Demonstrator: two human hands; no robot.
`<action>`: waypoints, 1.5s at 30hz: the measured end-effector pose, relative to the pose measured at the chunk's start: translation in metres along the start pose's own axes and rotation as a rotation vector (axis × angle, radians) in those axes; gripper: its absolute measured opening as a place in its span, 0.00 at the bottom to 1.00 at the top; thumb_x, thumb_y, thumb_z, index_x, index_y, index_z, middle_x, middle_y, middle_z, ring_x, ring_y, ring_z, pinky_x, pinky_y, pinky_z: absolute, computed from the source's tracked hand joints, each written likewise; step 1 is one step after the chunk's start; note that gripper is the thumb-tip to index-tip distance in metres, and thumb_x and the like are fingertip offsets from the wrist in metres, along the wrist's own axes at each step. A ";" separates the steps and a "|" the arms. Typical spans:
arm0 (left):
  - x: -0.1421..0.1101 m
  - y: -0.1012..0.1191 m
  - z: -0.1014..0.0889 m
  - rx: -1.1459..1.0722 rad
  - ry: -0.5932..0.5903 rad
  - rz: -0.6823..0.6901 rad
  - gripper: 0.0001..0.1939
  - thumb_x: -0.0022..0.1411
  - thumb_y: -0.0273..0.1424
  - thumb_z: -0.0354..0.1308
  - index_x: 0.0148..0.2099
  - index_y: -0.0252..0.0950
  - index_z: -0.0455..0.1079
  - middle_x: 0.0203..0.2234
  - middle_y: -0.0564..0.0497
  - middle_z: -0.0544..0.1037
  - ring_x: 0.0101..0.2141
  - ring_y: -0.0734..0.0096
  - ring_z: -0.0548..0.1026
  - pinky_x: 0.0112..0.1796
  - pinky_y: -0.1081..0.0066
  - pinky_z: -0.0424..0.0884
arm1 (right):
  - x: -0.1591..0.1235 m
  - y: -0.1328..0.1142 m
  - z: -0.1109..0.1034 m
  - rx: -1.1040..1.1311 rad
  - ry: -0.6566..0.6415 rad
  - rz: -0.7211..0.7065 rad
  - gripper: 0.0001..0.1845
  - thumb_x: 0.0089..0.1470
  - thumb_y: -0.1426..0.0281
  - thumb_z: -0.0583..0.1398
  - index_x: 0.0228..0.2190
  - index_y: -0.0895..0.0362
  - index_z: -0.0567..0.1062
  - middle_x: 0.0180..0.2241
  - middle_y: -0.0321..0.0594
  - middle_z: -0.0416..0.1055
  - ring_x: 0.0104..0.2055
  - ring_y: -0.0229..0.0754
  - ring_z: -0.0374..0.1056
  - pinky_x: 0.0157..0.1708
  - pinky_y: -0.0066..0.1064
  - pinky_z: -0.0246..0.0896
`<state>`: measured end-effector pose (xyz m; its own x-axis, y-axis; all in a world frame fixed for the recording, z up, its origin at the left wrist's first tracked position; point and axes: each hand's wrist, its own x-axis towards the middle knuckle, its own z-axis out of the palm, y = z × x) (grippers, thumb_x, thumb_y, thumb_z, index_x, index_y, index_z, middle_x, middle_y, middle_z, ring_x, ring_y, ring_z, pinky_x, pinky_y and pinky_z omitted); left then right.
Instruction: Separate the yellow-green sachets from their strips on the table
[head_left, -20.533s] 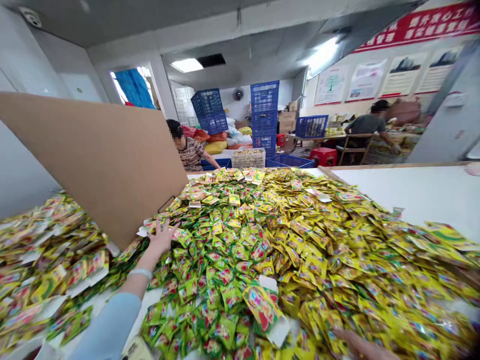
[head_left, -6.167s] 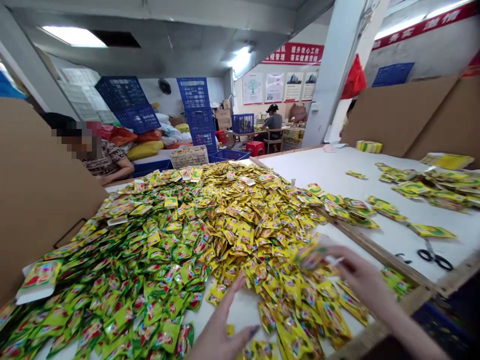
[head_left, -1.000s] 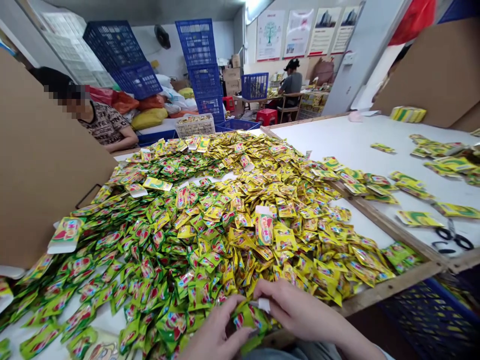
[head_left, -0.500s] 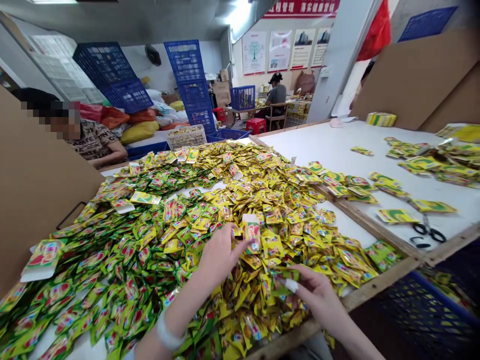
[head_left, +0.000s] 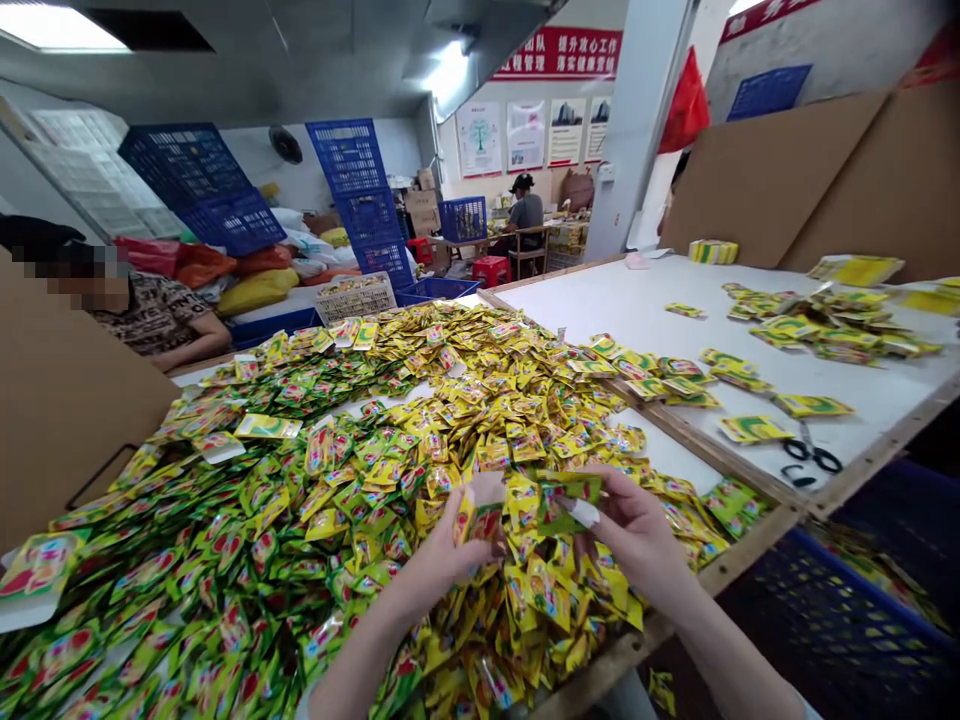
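My left hand (head_left: 442, 555) is closed around a small printed carton (head_left: 480, 515), its pale open end facing up. Just right of it, my right hand (head_left: 637, 530) pinches green sachets (head_left: 559, 488) between thumb and fingers; how many cannot be made out. A white wrap covers the tip of the right thumb. Both hands are over a heap of yellow sachets (head_left: 540, 595), with the carton and the green sachets close together. Green sachets with red print (head_left: 232, 630) spread across the left side of the table.
Several flat cartons (head_left: 750, 430) and black-handled scissors (head_left: 814, 457) lie on the white table (head_left: 600, 295) at right. A wooden strip (head_left: 682, 430) divides the surface. Below right stands a blue crate (head_left: 847, 610). A co-worker (head_left: 161, 320) sits at left behind a cardboard panel (head_left: 82, 400).
My left hand has taken hold of the small carton and drawn it lower. My right hand has risen with the green sachets towards the carton. The view has shifted slightly right.
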<state>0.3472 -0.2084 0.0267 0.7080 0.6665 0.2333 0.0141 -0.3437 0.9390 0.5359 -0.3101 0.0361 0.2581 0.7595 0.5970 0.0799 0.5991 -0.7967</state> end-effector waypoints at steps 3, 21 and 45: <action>-0.019 -0.001 0.004 -0.440 -0.129 -0.212 0.14 0.48 0.34 0.58 0.37 0.32 0.68 0.26 0.52 0.75 0.27 0.71 0.71 0.32 0.71 0.67 | 0.012 -0.006 0.025 -0.062 -0.095 -0.150 0.08 0.52 0.66 0.59 0.35 0.54 0.70 0.24 0.33 0.67 0.17 0.31 0.61 0.15 0.22 0.58; -0.046 -0.013 0.016 -0.188 -0.261 -0.153 0.19 0.42 0.39 0.64 0.32 0.32 0.66 0.19 0.56 0.67 0.21 0.77 0.64 0.24 0.76 0.61 | 0.007 -0.052 0.040 -0.838 -0.727 -0.193 0.15 0.48 0.79 0.56 0.40 0.58 0.71 0.32 0.39 0.69 0.36 0.39 0.65 0.37 0.29 0.59; -0.048 -0.045 0.046 -0.256 -0.028 -0.110 0.26 0.44 0.44 0.65 0.40 0.30 0.68 0.29 0.51 0.74 0.34 0.66 0.71 0.37 0.71 0.65 | -0.047 0.018 0.029 -0.711 -0.352 0.052 0.12 0.41 0.81 0.57 0.29 0.56 0.74 0.27 0.33 0.68 0.26 0.34 0.61 0.26 0.23 0.54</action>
<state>0.3452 -0.2551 -0.0380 0.7315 0.6707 0.1226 -0.0842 -0.0896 0.9924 0.4971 -0.3273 -0.0033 -0.0320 0.8886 0.4577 0.7020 0.3459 -0.6226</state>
